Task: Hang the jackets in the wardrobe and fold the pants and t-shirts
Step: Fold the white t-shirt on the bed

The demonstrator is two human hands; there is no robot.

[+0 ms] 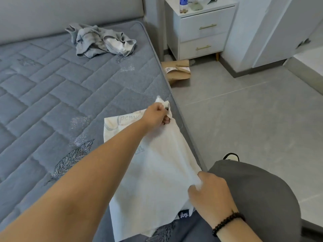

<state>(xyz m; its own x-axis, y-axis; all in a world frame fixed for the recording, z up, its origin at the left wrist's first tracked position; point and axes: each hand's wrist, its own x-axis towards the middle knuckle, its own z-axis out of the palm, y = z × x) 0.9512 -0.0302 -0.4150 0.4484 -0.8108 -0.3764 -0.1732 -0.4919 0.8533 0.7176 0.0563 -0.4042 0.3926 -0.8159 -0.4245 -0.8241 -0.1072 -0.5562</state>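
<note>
A white t-shirt [153, 173] with pale lettering lies partly folded on the near right edge of the grey quilted mattress [52, 95]. My left hand [155, 116] reaches across and grips the shirt's far corner in a fist. Near the mattress edge, my right hand [209, 193] pinches the shirt's near right edge; a dark bead bracelet is on that wrist. A crumpled grey garment [99, 41] lies in a heap at the far end of the mattress, by the headboard.
A white bedside cabinet [202, 30] with two drawers stands beyond the bed, a water bottle [183, 4] on top. A brown paper bag [176, 70] lies on the grey tile floor beside the bed. White wardrobe panels [272, 32] stand at right.
</note>
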